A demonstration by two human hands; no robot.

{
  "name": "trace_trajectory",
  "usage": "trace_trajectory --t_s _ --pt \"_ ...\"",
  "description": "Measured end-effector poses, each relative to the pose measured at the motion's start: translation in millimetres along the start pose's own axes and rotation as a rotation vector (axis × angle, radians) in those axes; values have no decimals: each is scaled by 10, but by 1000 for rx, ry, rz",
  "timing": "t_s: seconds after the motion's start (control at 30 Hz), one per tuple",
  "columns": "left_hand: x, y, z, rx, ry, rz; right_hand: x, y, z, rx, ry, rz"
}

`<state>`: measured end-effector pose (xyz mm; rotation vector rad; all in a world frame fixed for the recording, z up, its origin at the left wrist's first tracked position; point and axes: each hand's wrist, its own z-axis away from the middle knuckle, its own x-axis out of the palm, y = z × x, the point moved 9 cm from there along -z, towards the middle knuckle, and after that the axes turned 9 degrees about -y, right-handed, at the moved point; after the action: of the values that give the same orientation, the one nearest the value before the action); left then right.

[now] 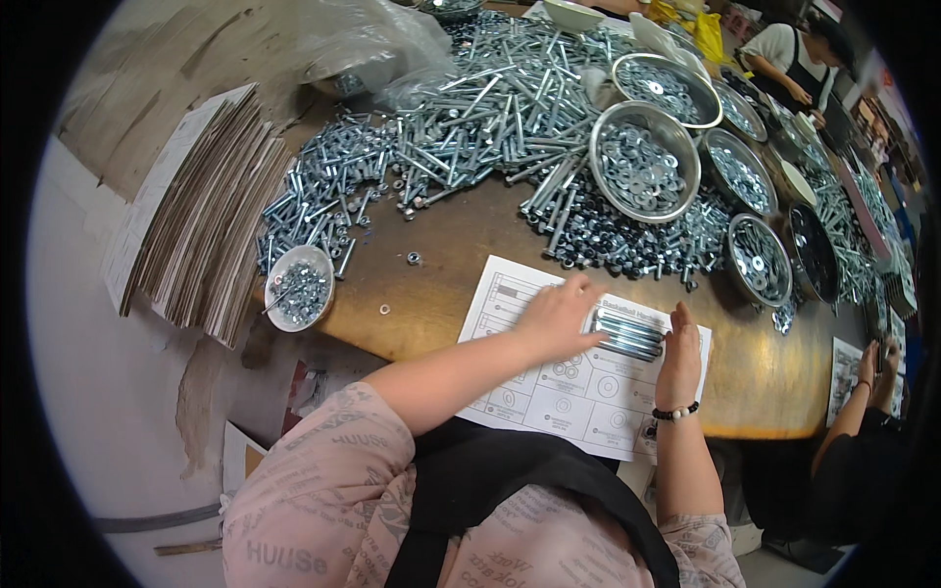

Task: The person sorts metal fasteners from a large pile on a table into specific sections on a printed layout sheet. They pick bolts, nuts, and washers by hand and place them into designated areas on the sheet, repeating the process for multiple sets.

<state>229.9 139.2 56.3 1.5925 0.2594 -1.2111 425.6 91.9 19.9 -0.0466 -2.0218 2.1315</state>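
Observation:
A row of several long silver bolts [627, 336] lies side by side on a printed parts sheet [534, 397]. My left hand [561, 318] is at the row's left end, fingers bent and apart, thumb by the bolt ends. At the other end my right hand [680, 355] stands on edge, fingers stretched out and palm toward the bolts. Neither hand is wrapped round them; whether the palms press on the ends I cannot tell. Line drawings of hardware in boxes cover the sheet, which lies at the table's front edge.
A big heap of bolts [510, 108] fills the far table, with black nuts [637, 240] before it. Metal bowls of washers [642, 162] stand on the right, a white bowl of small parts [299, 287] and stacked cardboard [201, 211] on the left. Another person's hands [875, 365] work at right.

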Motion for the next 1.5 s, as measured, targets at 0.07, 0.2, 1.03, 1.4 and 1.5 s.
trace_trajectory --t_s 0.07,0.2,1.03,1.4,1.5 --pt "-329 -289 154 -36 106 85 3 -103 7 -52 -13 55" --pt "-1159 -1128 589 -282 344 -139 104 -235 -14 -92 -29 141" --pt "-1624 -2798 954 -700 -73 -384 1569 -344 -148 -137 -525 212" --pt "-1009 -1780 777 -240 2 -126 2668 -88 -285 -280 -783 681" --pt "-1078 -1663 925 -216 153 -175 2909 40 -333 -359 -800 917"
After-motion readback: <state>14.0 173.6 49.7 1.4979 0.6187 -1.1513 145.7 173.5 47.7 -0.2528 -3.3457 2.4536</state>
